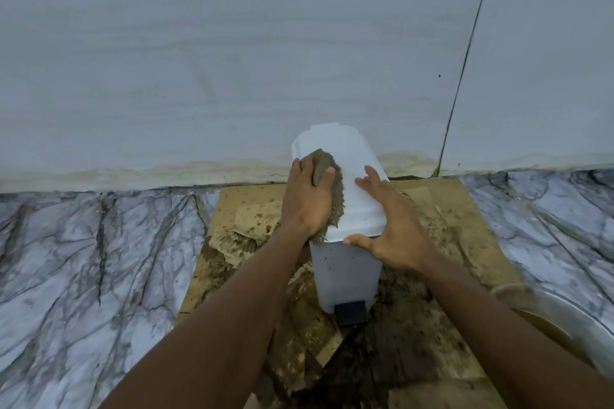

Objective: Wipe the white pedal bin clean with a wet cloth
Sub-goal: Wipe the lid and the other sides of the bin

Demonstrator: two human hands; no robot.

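Against the far wall (232,60), on a soiled sheet of cardboard (442,209) laid over the marble-patterned floor (83,259), stands the white pedal bin (345,272), lid closed, its black pedal (351,313) facing the near side. Head view, the only one supplied: the left hand (307,201) lies flat on the left part of the lid and presses the wet cloth (332,183) against it, fingers (329,173) curled over the cloth and holding it; the cloth is grey-brown and looks already dirty. The right hand (390,232) steadies the bin at the lid's right and near edge, fingers spread wide, thumb along the front lip, holding nothing else. At the near right edge a metal basin (564,322) with murky water shows in part. Assessment of progress: work is under way on the lid, whose exposed surface appears largely white; the front face of the body below still carries small dark specks, and the pedal area sits among heavy dirt on the cardboard. The bin's sides and rear are hidden, so their condition cannot be stated. Remaining, by judgement: the rest of the lid, the front, the sides and the pedal, with the cloth probably needing a rinse.
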